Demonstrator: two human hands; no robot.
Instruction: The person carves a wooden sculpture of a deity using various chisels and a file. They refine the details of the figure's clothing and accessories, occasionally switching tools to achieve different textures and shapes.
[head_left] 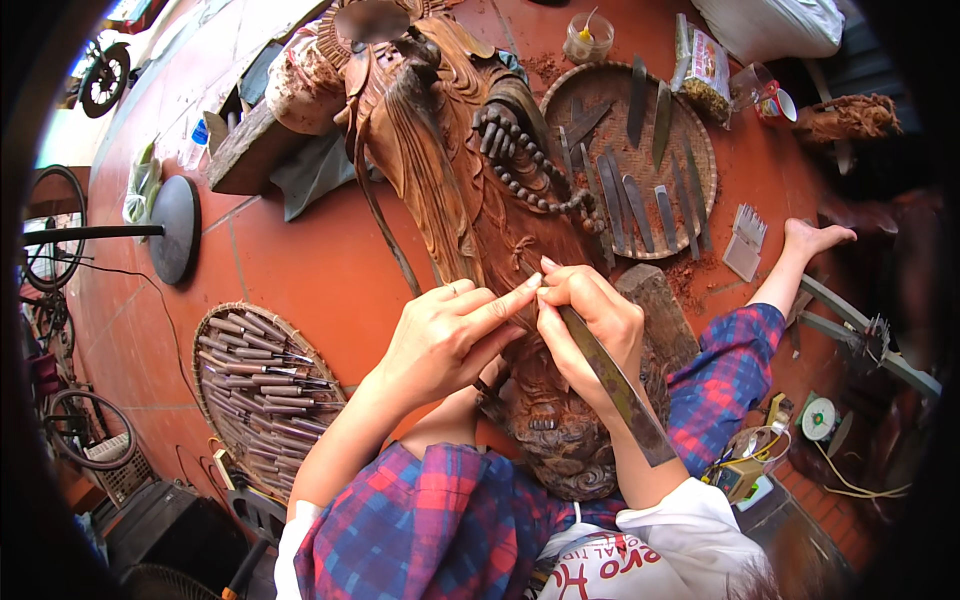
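A carved wooden figure (pixel 420 190) in a long robe, with a string of beads, lies stretched out before me, its base near my lap. My right hand (pixel 592 318) is closed round a long flat metal file (pixel 618 385), whose wide end sticks back over my forearm. The file's front end reaches the robe's carved folds. My left hand (pixel 462 325) meets the right one there, index finger and thumb closed at the file's front end. Both hands rest close to the wood; the fingers partly cover the tip.
Several flat files lie in a round woven tray (pixel 700 150) at the far right. Another woven tray (pixel 215 345) at the left holds many wooden-handled carving tools. A wooden block (pixel 660 315) is beside the figure. A round black disc (pixel 177 230) stands on the tiled floor.
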